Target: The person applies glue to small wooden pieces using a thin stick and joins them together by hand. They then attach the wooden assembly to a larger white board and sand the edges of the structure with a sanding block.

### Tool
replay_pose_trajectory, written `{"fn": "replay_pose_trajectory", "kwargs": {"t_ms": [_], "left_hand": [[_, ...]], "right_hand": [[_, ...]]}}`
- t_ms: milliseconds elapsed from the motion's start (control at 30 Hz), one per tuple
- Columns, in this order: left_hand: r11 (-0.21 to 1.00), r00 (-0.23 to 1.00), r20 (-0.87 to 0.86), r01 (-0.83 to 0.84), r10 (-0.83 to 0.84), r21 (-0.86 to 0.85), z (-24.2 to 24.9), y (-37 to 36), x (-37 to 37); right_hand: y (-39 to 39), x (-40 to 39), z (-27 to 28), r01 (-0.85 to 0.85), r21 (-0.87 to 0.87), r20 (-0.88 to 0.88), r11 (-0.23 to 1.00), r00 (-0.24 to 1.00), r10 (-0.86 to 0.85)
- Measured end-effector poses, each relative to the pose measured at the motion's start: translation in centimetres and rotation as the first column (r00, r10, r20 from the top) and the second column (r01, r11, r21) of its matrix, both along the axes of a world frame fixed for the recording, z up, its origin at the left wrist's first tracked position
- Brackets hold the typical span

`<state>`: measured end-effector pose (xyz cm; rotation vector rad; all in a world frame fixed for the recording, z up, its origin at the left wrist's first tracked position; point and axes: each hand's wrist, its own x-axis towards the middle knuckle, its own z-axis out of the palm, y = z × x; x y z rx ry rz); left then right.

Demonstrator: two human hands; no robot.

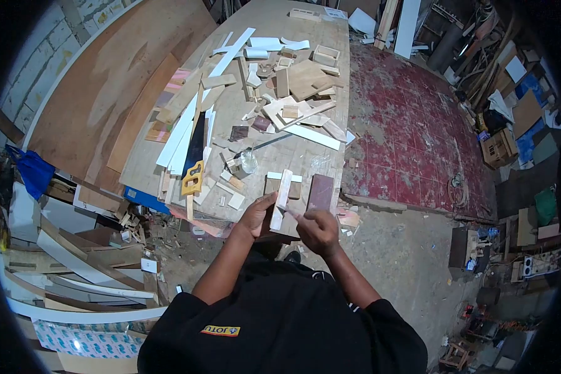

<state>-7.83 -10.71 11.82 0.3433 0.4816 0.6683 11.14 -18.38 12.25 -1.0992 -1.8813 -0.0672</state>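
A narrow pale wood piece (282,198) stands out lengthwise at the table's near edge, with my left hand (257,215) closed around its left side. My right hand (318,232) is on the other side, most fingers curled in and the forefinger side reaching to the wood's face; I cannot tell what is pinched there. Behind the held piece sits a small wooden block with a white strip (295,178) along its top. Right of it lies a flat maroon-brown block (320,192).
A handsaw with a yellow handle (193,179) lies at the table's left edge. Offcuts, white strips (234,51) and a clear cup (248,162) are scattered over the wooden table (280,19). A large plywood sheet (87,87) leans at left.
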Motion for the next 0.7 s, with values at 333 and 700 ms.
{"fn": "replay_pose_trajectory", "kwargs": {"t_ms": [333,700], "left_hand": [[1.000,0.996,0.087,0.006,-0.008,0.030,-2.7,0.7,0.5],[0.999,0.994,0.106,0.037,-0.038,0.012,-3.7,1.1,0.6]], "right_hand": [[1.3,-0.6,-0.6,0.107,-0.007,0.000,0.994,0.994,-0.107],[2.2,0.2,-1.3,0.201,-0.045,-0.125,0.979,0.971,-0.205]]}}
